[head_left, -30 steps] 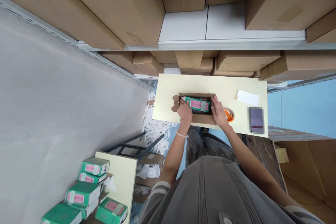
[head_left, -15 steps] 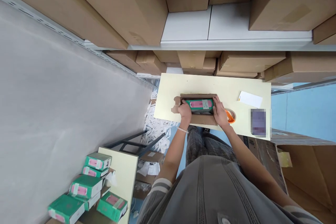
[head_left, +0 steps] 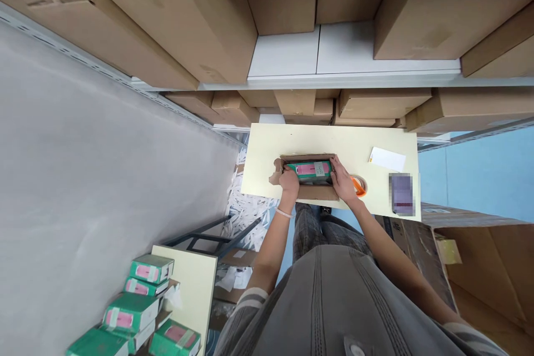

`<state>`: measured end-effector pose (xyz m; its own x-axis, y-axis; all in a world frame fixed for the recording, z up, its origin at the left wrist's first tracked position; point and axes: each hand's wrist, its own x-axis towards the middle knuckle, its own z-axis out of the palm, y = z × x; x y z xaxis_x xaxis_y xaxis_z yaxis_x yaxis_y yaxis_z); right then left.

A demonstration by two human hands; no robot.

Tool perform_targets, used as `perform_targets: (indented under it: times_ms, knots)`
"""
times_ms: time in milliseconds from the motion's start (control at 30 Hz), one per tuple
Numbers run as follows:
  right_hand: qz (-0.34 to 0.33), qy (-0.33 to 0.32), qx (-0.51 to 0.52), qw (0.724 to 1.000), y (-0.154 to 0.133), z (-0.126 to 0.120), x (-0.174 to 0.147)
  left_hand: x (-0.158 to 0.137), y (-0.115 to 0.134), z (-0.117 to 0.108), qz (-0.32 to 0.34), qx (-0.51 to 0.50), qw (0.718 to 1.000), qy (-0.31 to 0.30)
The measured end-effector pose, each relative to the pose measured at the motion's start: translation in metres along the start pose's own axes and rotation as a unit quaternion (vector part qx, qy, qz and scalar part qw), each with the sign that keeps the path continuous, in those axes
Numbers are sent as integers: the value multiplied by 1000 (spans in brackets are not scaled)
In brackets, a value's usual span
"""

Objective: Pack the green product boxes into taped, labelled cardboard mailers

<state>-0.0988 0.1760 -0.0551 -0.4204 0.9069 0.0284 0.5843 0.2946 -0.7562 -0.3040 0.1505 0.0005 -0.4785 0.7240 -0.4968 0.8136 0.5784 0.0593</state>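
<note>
An open brown cardboard box (head_left: pixel 319 193) lies lengthwise on the pale table, its flaps spread. Inside it sits a green box (head_left: pixel 312 169) with a pink picture and a pale label strip. My left hand (head_left: pixel 288 182) is closed at the left end, its fingertips partly hidden between the cardboard and the green box. Against the opposite end, my right hand (head_left: pixel 342 179) grips the cardboard wall, fingers reaching over the rim. A tape roll with an orange part (head_left: pixel 359 185) lies just right of my right hand.
A white card (head_left: pixel 387 159) and a blurred purple object (head_left: pixel 402 193) lie on the table's right side. Shelves with brown cartons (head_left: pixel 295 103) stand behind. Several green boxes (head_left: pixel 131 311) are stacked at lower left. A large open carton (head_left: pixel 484 267) stands at right.
The view has shifted slightly. My left hand has curled further in at the left end, and the green box sits a little more tilted. My right hand keeps its place.
</note>
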Motion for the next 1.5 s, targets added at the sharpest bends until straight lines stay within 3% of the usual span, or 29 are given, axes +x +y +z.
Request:
perform_targets:
  times_ms: [100,200,267,333,400,500,633,700,800,900,1067,1200,1300,1500]
  knots:
    - [3,-1,-20,1000,-6,-6,-4,-22,-18,-8,46,-38,998,21]
    - [29,25,-29,999,-10,-13,-14,-46,-46,-9,119,-144,971,151]
    - [54,51,-26,997,-9,-16,-21,-57,-66,-2,132,-202,951,195]
    - [73,75,-15,994,-2,-16,-27,-61,-84,8,122,-254,941,188]
    - [94,88,14,992,7,-12,-30,-58,-97,21,119,-308,933,144]
    - [116,75,102,985,19,-3,-26,-44,-108,34,167,-355,916,79]
    - [87,40,202,975,17,-4,-16,-25,-104,38,279,-333,900,31]
    - [56,23,206,977,9,-12,-15,-19,-98,39,323,-308,895,15]
    - [0,-60,157,986,-5,-23,-20,-16,-92,43,352,-288,890,13]
    - [-27,-128,92,987,-15,-27,-27,-15,-91,47,353,-284,891,23]
    - [-14,-138,61,988,-18,-31,-28,-14,-90,41,321,-243,915,9]
    - [-71,-127,46,988,-11,-40,-27,-15,-86,27,269,-207,941,4]
    - [-102,-118,25,987,-5,-44,-30,-17,-83,18,254,-219,941,43]
    - [-35,-45,30,998,-2,-42,-28,-11,-76,7,252,-246,928,123]
